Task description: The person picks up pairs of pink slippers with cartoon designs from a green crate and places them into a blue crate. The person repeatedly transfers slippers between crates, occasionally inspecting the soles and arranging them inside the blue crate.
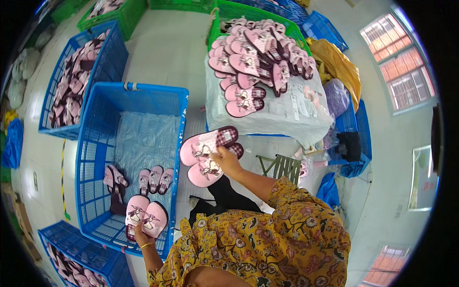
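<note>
My right hand (227, 161) grips a pair of pink slippers (201, 149) with dark checked insides, held in the air just right of the large blue crate. In my left hand (141, 235) is another pair of pink slippers (148, 216), above the crate's near end. The fingers of both hands are partly hidden by the slippers. Inside the blue crate (184, 103), several pink slippers (155, 179) stand along its right side on a clear plastic sheet (143, 131), with a few more (114, 176) near the left wall.
A heap of pink slippers (246, 62) lies on a plastic-wrapped block (287, 112), beside a green crate (287, 24). Blue crates of slippers stand at left (119, 52) and lower left (81, 244). A folding stool (282, 167) is right of my arm.
</note>
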`<state>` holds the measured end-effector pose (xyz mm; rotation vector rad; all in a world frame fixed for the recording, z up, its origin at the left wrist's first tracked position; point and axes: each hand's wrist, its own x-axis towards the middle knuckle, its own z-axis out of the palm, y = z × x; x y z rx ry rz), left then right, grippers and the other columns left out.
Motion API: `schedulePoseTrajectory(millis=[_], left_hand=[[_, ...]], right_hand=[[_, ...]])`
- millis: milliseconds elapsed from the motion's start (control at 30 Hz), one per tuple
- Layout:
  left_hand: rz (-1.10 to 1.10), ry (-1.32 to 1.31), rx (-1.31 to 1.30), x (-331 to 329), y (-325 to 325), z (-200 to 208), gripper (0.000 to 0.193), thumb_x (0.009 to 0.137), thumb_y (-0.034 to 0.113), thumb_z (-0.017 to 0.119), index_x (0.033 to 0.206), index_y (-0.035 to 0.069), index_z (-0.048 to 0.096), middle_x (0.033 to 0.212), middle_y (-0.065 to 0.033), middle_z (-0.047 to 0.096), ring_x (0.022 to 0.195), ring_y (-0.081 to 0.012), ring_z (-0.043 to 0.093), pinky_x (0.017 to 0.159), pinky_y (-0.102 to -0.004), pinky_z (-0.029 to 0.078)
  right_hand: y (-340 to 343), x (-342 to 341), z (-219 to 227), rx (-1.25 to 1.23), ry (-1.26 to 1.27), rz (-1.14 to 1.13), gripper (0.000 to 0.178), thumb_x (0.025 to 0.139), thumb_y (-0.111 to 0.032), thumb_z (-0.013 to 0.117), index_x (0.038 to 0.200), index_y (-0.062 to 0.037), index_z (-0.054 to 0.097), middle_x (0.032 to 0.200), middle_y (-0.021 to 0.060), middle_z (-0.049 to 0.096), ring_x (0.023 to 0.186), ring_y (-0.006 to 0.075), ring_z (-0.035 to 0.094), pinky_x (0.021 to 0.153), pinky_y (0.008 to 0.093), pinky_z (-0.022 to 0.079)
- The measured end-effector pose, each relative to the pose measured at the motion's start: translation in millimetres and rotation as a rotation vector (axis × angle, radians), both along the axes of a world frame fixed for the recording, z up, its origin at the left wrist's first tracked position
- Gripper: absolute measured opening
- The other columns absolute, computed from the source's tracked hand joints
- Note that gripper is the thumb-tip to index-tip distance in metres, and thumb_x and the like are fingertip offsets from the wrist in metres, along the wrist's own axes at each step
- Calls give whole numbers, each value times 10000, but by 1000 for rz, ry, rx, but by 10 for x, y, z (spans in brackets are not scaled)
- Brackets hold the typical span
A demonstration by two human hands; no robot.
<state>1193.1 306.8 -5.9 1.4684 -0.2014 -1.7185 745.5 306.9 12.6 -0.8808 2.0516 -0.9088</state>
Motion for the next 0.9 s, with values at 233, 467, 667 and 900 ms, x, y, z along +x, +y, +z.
schedulePoseTrajectory(millis=[233, 467, 667, 900], left_hand=[[-74, -127, -16, -343, -178, -47, 275, 876, 196, 552, 1089, 25, 583, 1067, -88, 606, 973, -231, 596, 824, -376, 506], [-281, -269, -100, -1492, -387, 66, 334, 861, 210, 562, 1137, 24, 582, 1075, -94, 605, 959, -243, 600, 796, -367, 506], [-224, -369, 46, -2772, -614, 157, 338, 880, 199, 548, 1156, 6, 580, 1105, -99, 611, 960, -258, 613, 766, -379, 515], [-222, -112, 112, -3562, -790, 185, 303, 881, 201, 546, 1132, 33, 573, 1063, -97, 619, 946, -241, 627, 782, -372, 529]], right_hand=[[184, -1062, -83, -206, -170, -602, 392, 884, -352, 610, 717, -15, 498, 615, 39, 450, 591, 131, 406, 556, 326, 364], [49, -2825, 15, -452, -334, -1016, 390, 926, -401, 537, 893, -16, 581, 784, 41, 528, 727, 121, 481, 663, 309, 419], [-166, -4562, -7, -924, -807, -1032, 416, 962, -345, 482, 1203, -7, 515, 1085, 89, 582, 920, 184, 601, 756, 325, 522], [-747, -6034, -248, -970, -1052, -996, 411, 967, -372, 459, 1233, -60, 499, 1151, 74, 580, 996, 242, 596, 876, 424, 499]])
